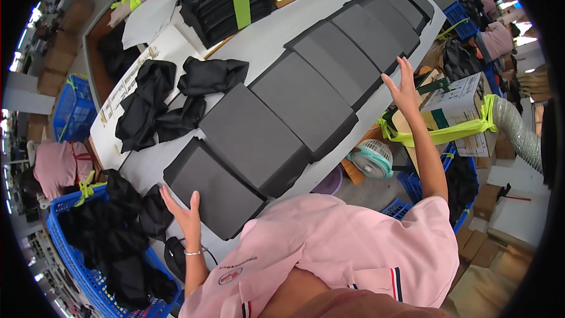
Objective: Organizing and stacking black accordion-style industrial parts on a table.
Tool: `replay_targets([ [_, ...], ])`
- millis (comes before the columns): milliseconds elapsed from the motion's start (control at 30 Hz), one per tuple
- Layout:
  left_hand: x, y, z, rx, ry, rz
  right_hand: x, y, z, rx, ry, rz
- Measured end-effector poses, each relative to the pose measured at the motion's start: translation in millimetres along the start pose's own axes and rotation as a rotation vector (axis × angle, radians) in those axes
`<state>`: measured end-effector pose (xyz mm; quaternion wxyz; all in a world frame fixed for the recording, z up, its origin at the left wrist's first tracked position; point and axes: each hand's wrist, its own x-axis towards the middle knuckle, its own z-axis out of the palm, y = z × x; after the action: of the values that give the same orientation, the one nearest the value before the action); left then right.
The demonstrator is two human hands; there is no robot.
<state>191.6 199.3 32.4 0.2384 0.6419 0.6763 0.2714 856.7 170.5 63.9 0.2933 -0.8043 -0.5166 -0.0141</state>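
Observation:
A long row of dark grey fabric panels (321, 91) lies overlapped in stacks across the white table (265, 29), running from near left to far right. At the nearest stack (209, 185), my left hand (185, 212) is open by its left edge, thumb and fingers apart. My right hand (403, 88) is also open, fingers spread, beside the right edge of the stacks farther along. Neither hand grips anything; whether the fingertips touch the fabric, I cannot tell. Crumpled black cloth pieces (150, 100) lie on the table to the left of the row.
A tall black fabric stack (206, 0) tied with a lime strip stands at the back. A blue basket (76, 271) of black cloth sits at lower left. On the right are a small fan (372, 159), a carton (462, 112) with lime strips and a silver duct (518, 132). Other people in pink work nearby.

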Motion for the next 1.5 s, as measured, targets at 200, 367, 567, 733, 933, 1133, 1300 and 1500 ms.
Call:
replay_targets([
  [200, -18.8, 10.7, 22.2, -0.642, -0.016, -0.462, 52.2, 25.5, 14.9, -0.097, 0.138, -0.05],
  [367, -12.4, 7.0, 16.4, -0.914, -0.177, -0.634, 95.0, 52.5, 27.8, -0.113, 0.138, 0.016],
  [567, -6.6, -17.5, 22.7, -0.986, -0.246, -0.823, 132.4, 104.5, 29.6, -0.21, 0.173, 0.036],
  [733, -5.7, -14.8, 14.8, -0.964, -0.269, -0.851, 173.5, 160.7, 27.7, -0.277, 0.205, 0.068],
  [933, -1.0, -11.4, 24.1, -0.98, -0.274, -0.935, 199.4, 218.9, 12.6, -0.326, 0.262, 0.181],
  [1133, -5.5, 52.3, 40.6, -0.003, 0.266, -0.353, 197.5, 194.6, 50.8, -0.394, 0.069, 0.159],
  [1300, 77.1, 192.7, 78.5, -0.072, -0.178, 0.334, 187.2, 179.4, 64.6, -0.393, -0.061, 0.236],
  [1500, 141.6, 344.1, 262.8, -0.136, -0.478, 0.966, 185.0, 179.3, 64.2, -0.418, -0.063, 0.232],
])
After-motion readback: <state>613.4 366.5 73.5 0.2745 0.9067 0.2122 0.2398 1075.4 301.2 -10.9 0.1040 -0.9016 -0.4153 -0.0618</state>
